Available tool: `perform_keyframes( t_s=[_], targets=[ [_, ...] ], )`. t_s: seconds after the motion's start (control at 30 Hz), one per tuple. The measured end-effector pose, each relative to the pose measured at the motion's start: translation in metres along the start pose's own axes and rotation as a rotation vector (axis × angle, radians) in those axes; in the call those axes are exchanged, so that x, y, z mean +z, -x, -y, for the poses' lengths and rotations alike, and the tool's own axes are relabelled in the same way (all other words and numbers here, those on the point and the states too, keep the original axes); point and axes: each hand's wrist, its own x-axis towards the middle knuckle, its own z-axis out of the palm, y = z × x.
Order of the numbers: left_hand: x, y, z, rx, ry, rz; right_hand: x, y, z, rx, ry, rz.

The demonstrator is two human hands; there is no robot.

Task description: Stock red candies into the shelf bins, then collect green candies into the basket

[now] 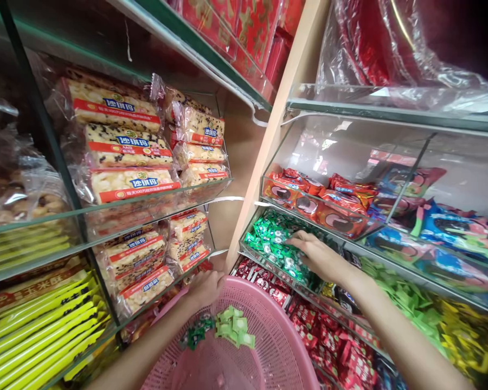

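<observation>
pink basket (pixel 295 330) biggest worry imo: only left hand (pixel 205 288) seen on it, looks curled shut over rim, so weak grip could tip whole thing. next, glass bin (pixel 268 264): right hand (pixel 311 253) dips in, fingers bent onto green candies (pixel 268 237), can't tell if clamped on any. greedy scoop might spill some. candies shiny, green-and-white, heaped loose. pale green packets (pixel 236 326), darker green packets (pixel 199 329) in basket.

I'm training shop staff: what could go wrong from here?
The right hand, at the green sweets, could knock some over the bin's front edge. The pink basket might tip, since only the left hand shows at its rim. Inside, dark sweets and pale sweets lie close and may mix.
</observation>
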Motion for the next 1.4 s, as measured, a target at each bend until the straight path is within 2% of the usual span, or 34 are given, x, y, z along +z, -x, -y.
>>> perform_keyframes(
  t_s=[0.17,0.3,0.5,0.7,0.87,1.03,1.17,1.4],
  targets=[
    [0.001,-0.001,0.002,0.026,0.010,-0.012,0.001,0.001,0.003,-0.041,-0.083,0.084],
    [-0.002,0.000,0.000,0.009,0.006,-0.005,0.003,0.000,0.004,-0.003,-0.089,0.098],
    [-0.004,0.001,-0.001,-0.002,0.019,-0.001,0.008,-0.008,0.001,0.016,-0.091,0.054],
    [-0.002,0.001,-0.001,-0.012,0.026,-0.002,0.012,-0.016,-0.007,0.025,-0.085,-0.054],
    [-0.001,0.000,0.000,-0.033,0.047,-0.001,0.014,-0.016,-0.010,0.008,-0.092,-0.064],
    [-0.001,0.001,-0.002,-0.021,0.053,0.000,0.006,-0.016,-0.002,0.027,-0.074,-0.078],
    [0.000,0.001,-0.003,-0.033,0.050,0.000,0.004,-0.021,0.008,0.005,-0.089,-0.024],
    [-0.001,0.004,0.002,-0.036,0.042,-0.013,0.014,-0.028,0.015,0.030,-0.030,0.043]
  ],
)
